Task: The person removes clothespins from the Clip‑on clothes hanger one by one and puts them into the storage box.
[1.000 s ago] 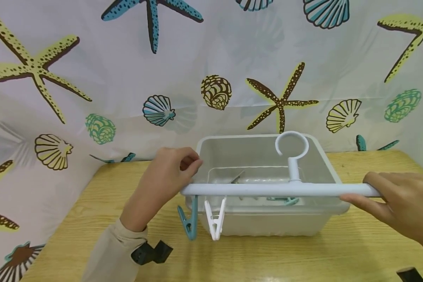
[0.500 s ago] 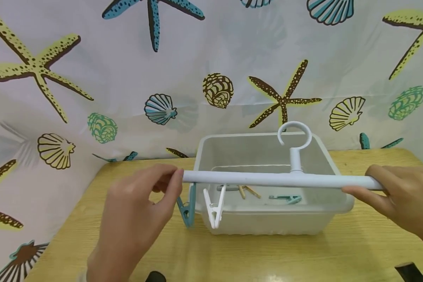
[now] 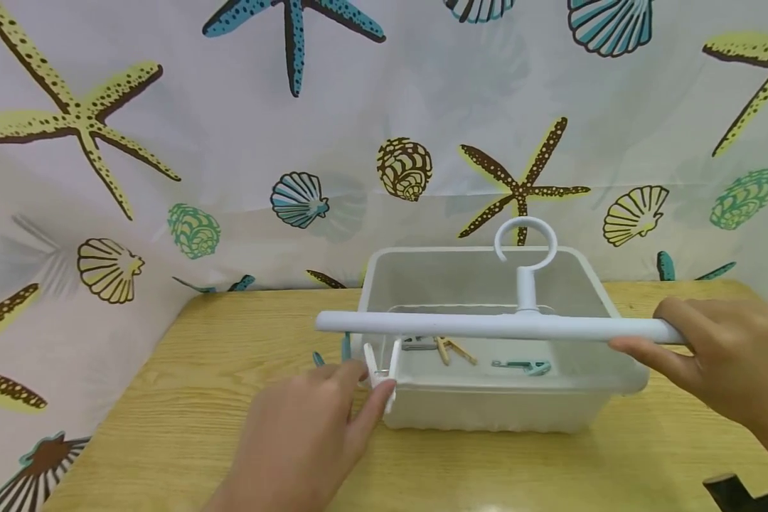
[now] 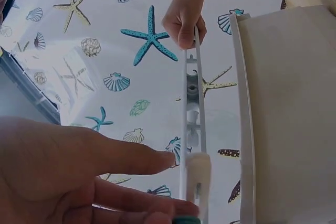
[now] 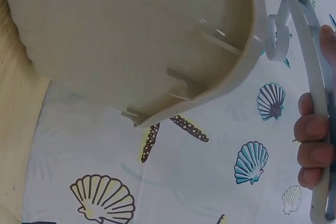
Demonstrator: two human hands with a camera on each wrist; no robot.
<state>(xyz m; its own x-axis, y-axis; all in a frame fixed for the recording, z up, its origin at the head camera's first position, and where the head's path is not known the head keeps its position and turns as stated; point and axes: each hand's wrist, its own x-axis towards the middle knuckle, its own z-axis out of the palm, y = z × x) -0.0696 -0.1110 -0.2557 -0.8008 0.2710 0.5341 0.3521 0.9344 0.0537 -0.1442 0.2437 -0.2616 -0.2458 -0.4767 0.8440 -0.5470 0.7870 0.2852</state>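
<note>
A white clothes hanger [image 3: 461, 326], a straight bar with a round hook, is held level above a plastic bin, its right end gripped by my right hand [image 3: 723, 363]. From its left part hang a white clothespin [image 3: 390, 355] and a teal clothespin [image 3: 345, 347], the teal one mostly hidden behind my left hand [image 3: 307, 427]. My left thumb and index finger lie around the white clothespin, overlapping its lower part in the head view. In the left wrist view, this thumb [image 4: 142, 158] and the fingers are fairly straight with a gap between them.
Behind and below the hanger stands a whitish bin [image 3: 486, 409] on a wooden table [image 3: 230, 355]. Inside lie a wooden clothespin [image 3: 451, 350], a teal clothespin [image 3: 525, 366] and a grey one [image 3: 419, 344]. A cloth [image 3: 230, 142] printed with shells and starfish hangs behind.
My left hand moves from above the hanger's left end, past its tip, and down to the hanging white clothespin. The bar rises a little; my right hand keeps its grip.
</note>
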